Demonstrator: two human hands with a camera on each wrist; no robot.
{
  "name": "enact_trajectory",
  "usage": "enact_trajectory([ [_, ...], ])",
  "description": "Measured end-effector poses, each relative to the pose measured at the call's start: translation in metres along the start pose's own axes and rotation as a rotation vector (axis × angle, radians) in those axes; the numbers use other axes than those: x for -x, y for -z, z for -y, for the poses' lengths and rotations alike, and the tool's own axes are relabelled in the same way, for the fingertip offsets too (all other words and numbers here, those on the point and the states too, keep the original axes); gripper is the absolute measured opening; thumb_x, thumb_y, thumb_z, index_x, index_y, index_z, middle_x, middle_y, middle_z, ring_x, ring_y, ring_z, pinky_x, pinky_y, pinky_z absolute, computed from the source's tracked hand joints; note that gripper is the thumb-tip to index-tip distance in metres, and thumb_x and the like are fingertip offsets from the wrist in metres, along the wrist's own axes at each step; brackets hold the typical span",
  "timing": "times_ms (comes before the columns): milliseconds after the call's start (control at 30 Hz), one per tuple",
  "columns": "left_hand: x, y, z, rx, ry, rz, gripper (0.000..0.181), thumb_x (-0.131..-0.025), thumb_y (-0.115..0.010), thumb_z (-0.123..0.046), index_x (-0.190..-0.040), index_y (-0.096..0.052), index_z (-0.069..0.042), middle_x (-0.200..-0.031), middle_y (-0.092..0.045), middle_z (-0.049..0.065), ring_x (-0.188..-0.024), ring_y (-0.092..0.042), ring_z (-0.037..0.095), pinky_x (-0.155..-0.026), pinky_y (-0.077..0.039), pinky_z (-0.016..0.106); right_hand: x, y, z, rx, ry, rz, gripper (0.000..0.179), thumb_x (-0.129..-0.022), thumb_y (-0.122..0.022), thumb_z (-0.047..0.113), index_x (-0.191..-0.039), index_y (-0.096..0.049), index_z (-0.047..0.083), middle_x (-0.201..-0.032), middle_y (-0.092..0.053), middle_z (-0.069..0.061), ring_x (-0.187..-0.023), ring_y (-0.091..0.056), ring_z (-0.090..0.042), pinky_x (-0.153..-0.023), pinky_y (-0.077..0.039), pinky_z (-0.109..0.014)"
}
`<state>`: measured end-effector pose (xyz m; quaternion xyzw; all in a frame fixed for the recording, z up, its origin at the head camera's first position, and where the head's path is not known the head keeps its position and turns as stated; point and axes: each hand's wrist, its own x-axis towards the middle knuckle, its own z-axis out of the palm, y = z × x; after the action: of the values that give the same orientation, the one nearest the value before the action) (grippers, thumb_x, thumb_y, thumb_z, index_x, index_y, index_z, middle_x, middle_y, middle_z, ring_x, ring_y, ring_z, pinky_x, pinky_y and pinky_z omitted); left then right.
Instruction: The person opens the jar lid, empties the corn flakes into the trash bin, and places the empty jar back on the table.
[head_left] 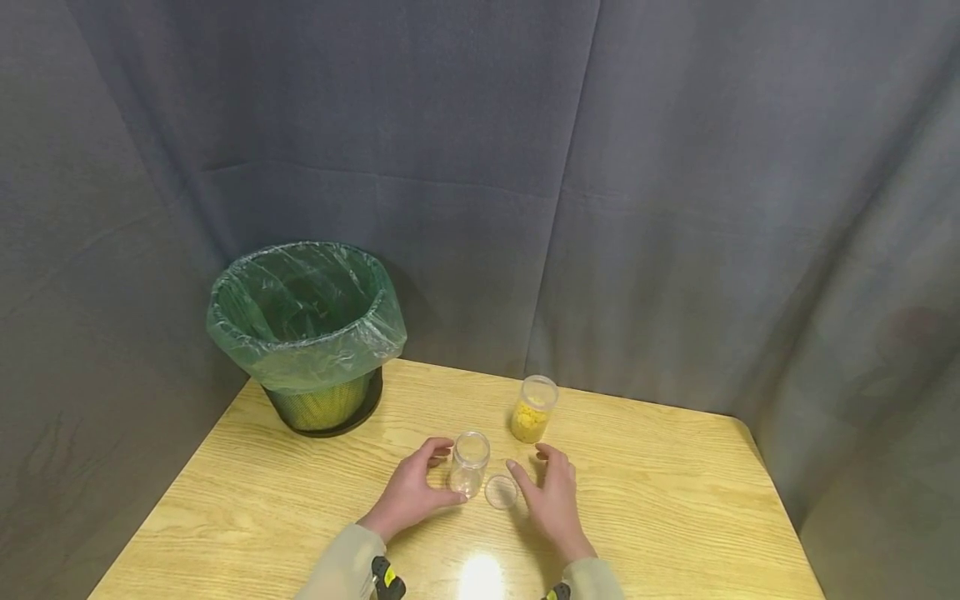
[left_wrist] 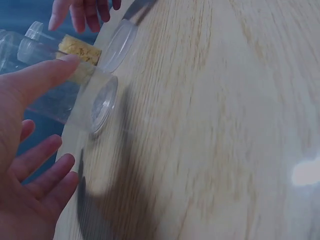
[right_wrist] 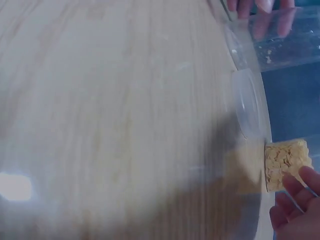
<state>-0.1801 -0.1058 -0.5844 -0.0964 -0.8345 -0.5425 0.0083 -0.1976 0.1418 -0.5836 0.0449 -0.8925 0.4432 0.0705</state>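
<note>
An empty clear jar [head_left: 468, 473] stands upright on the table, without a lid. My left hand [head_left: 411, 493] is just left of it, thumb and fingers spread around its near side. In the left wrist view the thumb passes in front of the jar; whether it touches, I cannot tell. A clear round lid [head_left: 501, 492] lies flat to the jar's right. Beside that lid hovers my right hand [head_left: 553, 502], its fingers apart and holding nothing. Behind the lid stands a second clear jar [head_left: 531, 422], partly filled with yellow flakes [right_wrist: 286, 162].
At the table's back left stands a mesh waste bin [head_left: 322, 408] lined with a green plastic bag [head_left: 337, 358]. Grey curtains [head_left: 465, 208] enclose the back and sides of the wooden table [head_left: 660, 500].
</note>
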Motion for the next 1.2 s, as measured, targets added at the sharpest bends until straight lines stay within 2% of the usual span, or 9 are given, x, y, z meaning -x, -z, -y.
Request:
enact_trajectory([
  [267,0.01,0.011,0.0,0.02,0.017,0.005,0.082,-0.076,-0.092,-0.02,-0.143,-0.049,-0.005,-0.135,-0.057,0.02,-0.122,-0.055,0.042,-0.104,-0.043,0.057,-0.017,0.011,-0.001,-0.144,-0.103,-0.015,0.078,-0.094,-0.073,0.043,-0.144,-0.039,-0.005,-0.145,-0.042,-0.028,-0.135,-0.04,-0.045,-0.108,-0.035,-0.06],
  [533,0.021,0.023,-0.005,0.006,0.034,-0.053,0.078,-0.077,-0.092,-0.025,-0.142,-0.052,-0.01,-0.133,-0.06,0.017,-0.117,-0.059,0.041,-0.096,-0.047,0.06,-0.04,0.026,0.009,-0.138,-0.09,0.018,0.09,-0.089,-0.08,0.036,-0.152,-0.029,-0.003,-0.154,-0.033,-0.029,-0.143,-0.031,-0.046,-0.112,-0.031,-0.062],
  [700,0.028,0.03,-0.01,0.022,0.07,-0.089,0.067,-0.084,-0.086,-0.029,-0.141,-0.053,-0.015,-0.134,-0.061,0.014,-0.115,-0.06,0.036,-0.096,-0.048,0.058,-0.057,0.033,0.015,-0.12,-0.093,0.05,0.098,-0.087,-0.081,0.037,-0.156,-0.023,-0.002,-0.158,-0.027,-0.028,-0.145,-0.026,-0.046,-0.112,-0.029,-0.062],
  [900,0.036,0.036,-0.013,0.039,0.101,-0.123,0.058,-0.089,-0.081,-0.033,-0.139,-0.056,-0.017,-0.134,-0.062,0.012,-0.117,-0.059,0.035,-0.098,-0.047,0.057,-0.076,0.033,0.017,-0.134,-0.088,0.049,0.104,-0.082,-0.085,0.037,-0.156,-0.023,-0.002,-0.158,-0.029,-0.027,-0.144,-0.028,-0.044,-0.113,-0.029,-0.059],
  [1067,0.039,0.041,-0.015,0.037,0.089,-0.135,0.053,-0.09,-0.08,-0.036,-0.135,-0.059,-0.017,-0.131,-0.063,0.013,-0.115,-0.06,0.035,-0.097,-0.048,0.057,-0.085,0.028,0.016,-0.165,-0.092,0.057,0.101,-0.08,-0.087,0.033,-0.154,-0.026,-0.002,-0.157,-0.032,-0.025,-0.144,-0.029,-0.044,-0.114,-0.027,-0.06],
  [1200,0.038,0.043,-0.019,0.043,0.081,-0.138,0.05,-0.09,-0.079,-0.037,-0.133,-0.06,-0.018,-0.128,-0.064,0.01,-0.113,-0.06,0.033,-0.096,-0.047,0.056,-0.09,0.02,0.01,-0.189,-0.116,0.049,0.096,-0.081,-0.087,0.027,-0.151,-0.028,-0.004,-0.151,-0.038,-0.027,-0.141,-0.035,-0.046,-0.112,-0.031,-0.06],
])
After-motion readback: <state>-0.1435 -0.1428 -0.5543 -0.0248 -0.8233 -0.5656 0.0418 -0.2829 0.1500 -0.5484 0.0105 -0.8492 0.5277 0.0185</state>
